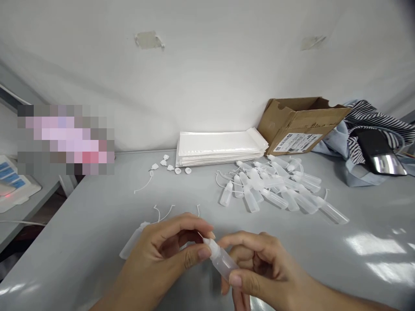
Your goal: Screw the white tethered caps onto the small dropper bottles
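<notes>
Between my two hands is a small translucent plastic dropper bottle (223, 261), tilted with its white tip toward the upper left. My left hand (177, 248) pinches the white cap (211, 247) at the bottle's top between thumb and fingertips. Around the bottle's body, the thumb and fingers of my right hand (264, 263) are closed. Partly hidden behind my left hand lies another bottle (134, 239), with thin white strap ends (164, 212) showing near it. Loose white caps (164, 163) are scattered farther back on the grey table (106, 207).
A pile of similar bottles (272, 183) lies at the right middle. Behind it stand a stack of white padded envelopes (220, 144) and an open cardboard box (298, 123). Striped and blue cloth (376, 116) with a dark shiny object (379, 153) lies at far right.
</notes>
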The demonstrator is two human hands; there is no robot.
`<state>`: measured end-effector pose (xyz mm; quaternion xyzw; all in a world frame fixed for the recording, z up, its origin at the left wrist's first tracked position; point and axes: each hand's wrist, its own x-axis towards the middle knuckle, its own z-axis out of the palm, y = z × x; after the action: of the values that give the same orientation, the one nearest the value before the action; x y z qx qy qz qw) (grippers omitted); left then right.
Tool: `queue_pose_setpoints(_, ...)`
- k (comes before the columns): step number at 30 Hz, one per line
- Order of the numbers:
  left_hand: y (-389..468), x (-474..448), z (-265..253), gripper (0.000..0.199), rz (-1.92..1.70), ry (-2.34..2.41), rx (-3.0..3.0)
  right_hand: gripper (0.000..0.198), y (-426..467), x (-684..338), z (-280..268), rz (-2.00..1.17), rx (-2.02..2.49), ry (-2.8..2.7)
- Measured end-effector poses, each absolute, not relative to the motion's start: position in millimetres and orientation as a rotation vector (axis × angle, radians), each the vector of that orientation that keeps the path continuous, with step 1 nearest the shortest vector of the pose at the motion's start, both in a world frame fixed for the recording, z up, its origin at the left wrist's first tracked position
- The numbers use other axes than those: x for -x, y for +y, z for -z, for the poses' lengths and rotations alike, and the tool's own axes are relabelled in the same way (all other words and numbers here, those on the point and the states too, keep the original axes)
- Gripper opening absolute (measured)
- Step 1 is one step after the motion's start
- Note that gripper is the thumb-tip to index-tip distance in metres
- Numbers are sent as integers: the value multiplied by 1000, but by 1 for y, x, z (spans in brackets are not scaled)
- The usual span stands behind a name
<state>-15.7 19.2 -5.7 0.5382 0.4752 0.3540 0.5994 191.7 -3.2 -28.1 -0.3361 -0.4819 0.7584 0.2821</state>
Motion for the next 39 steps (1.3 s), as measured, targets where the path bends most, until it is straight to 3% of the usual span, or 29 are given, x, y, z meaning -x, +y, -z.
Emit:
queue_pose_setpoints(6, 17, 19, 2, 25, -843, 1019, -1186, 40, -3, -191, 24, -1723, 1047, -1641)
queue_pose_setpoints(13, 25, 24, 8, 15, -738, 1053, -1137, 34, -1, -188, 19, -1346, 1053, -1857)
queue_pose_setpoints(32, 28, 21, 2, 12, -648, 1160, -1176, 34, 1, -190, 23, -1179, 997, -1980)
queue_pose_setpoints(39, 28, 25, -3, 8, -596, 1049, -1339, 35, 3, -188, 20, -1529, 1046, -1800)
